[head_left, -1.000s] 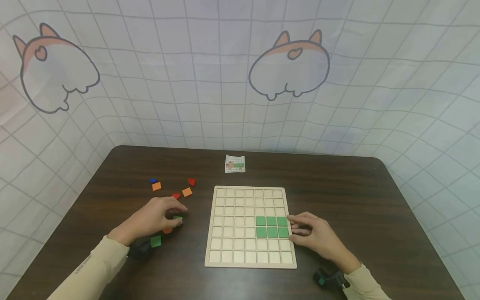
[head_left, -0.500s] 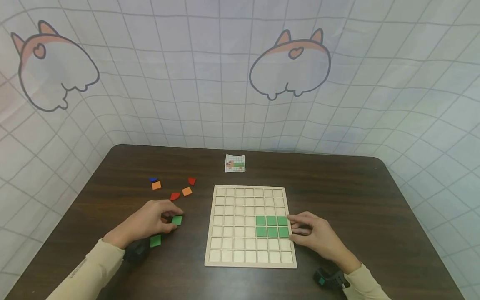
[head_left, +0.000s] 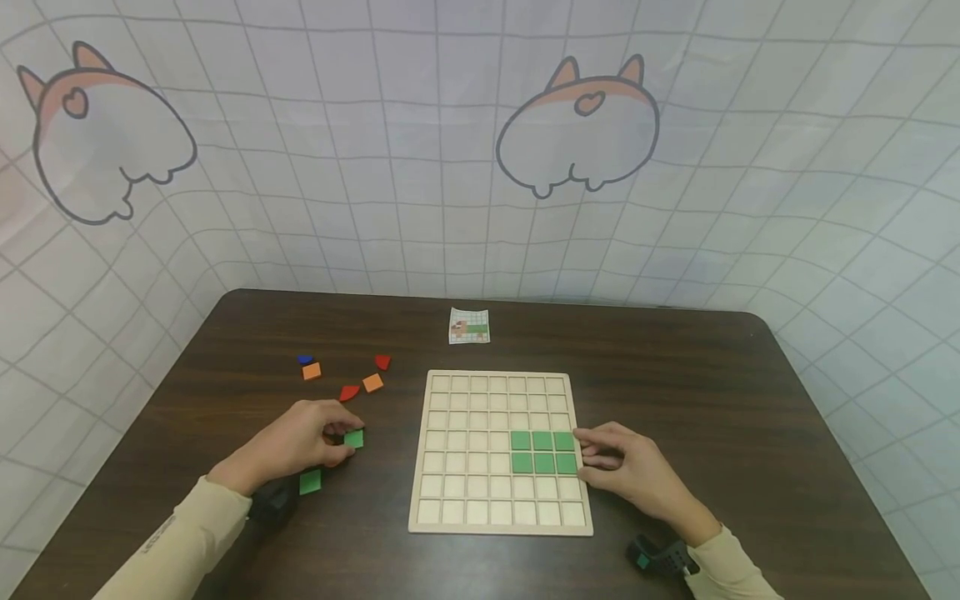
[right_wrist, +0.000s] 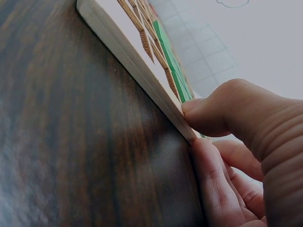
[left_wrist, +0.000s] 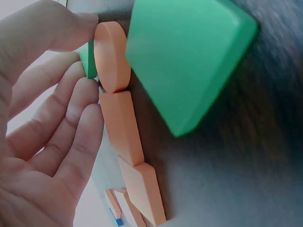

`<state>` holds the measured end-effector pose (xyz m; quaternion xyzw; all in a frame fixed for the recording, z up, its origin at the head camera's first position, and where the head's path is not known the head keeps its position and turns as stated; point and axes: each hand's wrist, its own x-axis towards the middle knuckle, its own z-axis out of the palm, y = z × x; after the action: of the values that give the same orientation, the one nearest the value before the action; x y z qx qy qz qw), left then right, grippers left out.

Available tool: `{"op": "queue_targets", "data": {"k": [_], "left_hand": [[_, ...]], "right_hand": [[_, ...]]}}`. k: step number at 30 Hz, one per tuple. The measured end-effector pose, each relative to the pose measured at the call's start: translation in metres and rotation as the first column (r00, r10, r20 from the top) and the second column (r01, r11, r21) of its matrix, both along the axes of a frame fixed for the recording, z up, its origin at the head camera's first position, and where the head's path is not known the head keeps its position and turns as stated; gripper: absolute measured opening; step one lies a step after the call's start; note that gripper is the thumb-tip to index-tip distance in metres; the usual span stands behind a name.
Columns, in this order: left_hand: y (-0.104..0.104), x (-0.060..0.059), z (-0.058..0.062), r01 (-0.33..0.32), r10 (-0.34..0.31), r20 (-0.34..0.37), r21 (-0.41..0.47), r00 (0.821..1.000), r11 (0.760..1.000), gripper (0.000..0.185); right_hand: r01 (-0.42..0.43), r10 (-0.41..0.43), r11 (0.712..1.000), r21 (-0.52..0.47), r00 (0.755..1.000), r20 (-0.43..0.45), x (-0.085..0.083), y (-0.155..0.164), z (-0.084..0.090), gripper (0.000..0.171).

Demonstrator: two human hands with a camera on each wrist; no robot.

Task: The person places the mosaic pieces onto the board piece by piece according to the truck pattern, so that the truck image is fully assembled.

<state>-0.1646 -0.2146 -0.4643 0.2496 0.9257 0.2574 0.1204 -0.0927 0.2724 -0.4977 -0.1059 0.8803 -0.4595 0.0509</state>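
Observation:
My left hand (head_left: 303, 442) pinches a green square tile (head_left: 354, 438) between thumb and fingertips. In the left wrist view, that green tile (left_wrist: 90, 59) shows partly behind the thumb, beside an orange round piece (left_wrist: 111, 56) and orange tiles (left_wrist: 122, 126). A second green tile (head_left: 310, 482) lies on the table below the hand. With thumb and fingertips, my right hand (head_left: 633, 471) touches the right edge of the wooden grid board (head_left: 457, 492). Several green tiles (head_left: 543, 452) fill two rows of cells next to that edge. In the right wrist view, the thumb (right_wrist: 208, 113) rests against the rim.
Beyond my left hand lie red pieces (head_left: 349, 392), orange squares (head_left: 372, 382) and a blue piece (head_left: 305, 359). A small printed pattern card (head_left: 468, 327) lies behind the board on the dark wooden table (head_left: 660, 367). A patterned white cloth (head_left: 360, 150) hangs behind.
My left hand has shifted slightly left and its fingertips have closed in on the green tile, which shows more clearly between them. The right hand has stayed at the board's edge.

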Motion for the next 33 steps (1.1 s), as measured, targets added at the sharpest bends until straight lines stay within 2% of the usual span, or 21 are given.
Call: {"op": "queue_targets", "data": {"k": [4, 10, 16, 27, 33], "left_hand": [[0.002, -0.001, -0.001, 0.015, -0.016, -0.034, -0.017, 0.999, 1.0, 0.031], [0.008, -0.002, 0.001, 0.001, -0.002, -0.079, -0.015, 0.997, 1.0, 0.028], [0.018, -0.001, 0.004, -0.006, 0.006, -0.081, -0.01, 0.997, 1.0, 0.028], [0.045, -0.002, 0.008, 0.065, -0.061, -0.101, 0.028, 0.993, 0.998, 0.028], [0.063, -0.001, 0.009, 0.104, -0.102, -0.077, 0.035, 0.992, 0.994, 0.029]], "right_hand": [[0.004, -0.004, 1.0, 0.013, 1.0, -0.002, 0.0, 0.0, 0.0, 0.051], [0.01, -0.01, 1.0, 0.017, 1.0, 0.001, 0.0, -0.001, 0.0, 0.051], [-0.007, 0.007, 0.999, 0.032, 1.0, 0.002, 0.001, 0.001, 0.002, 0.051], [0.014, -0.015, 0.999, 0.043, 1.0, 0.024, -0.001, -0.001, 0.0, 0.052], [0.009, -0.01, 0.999, 0.033, 0.999, 0.034, -0.001, 0.0, 0.001, 0.052]]}}
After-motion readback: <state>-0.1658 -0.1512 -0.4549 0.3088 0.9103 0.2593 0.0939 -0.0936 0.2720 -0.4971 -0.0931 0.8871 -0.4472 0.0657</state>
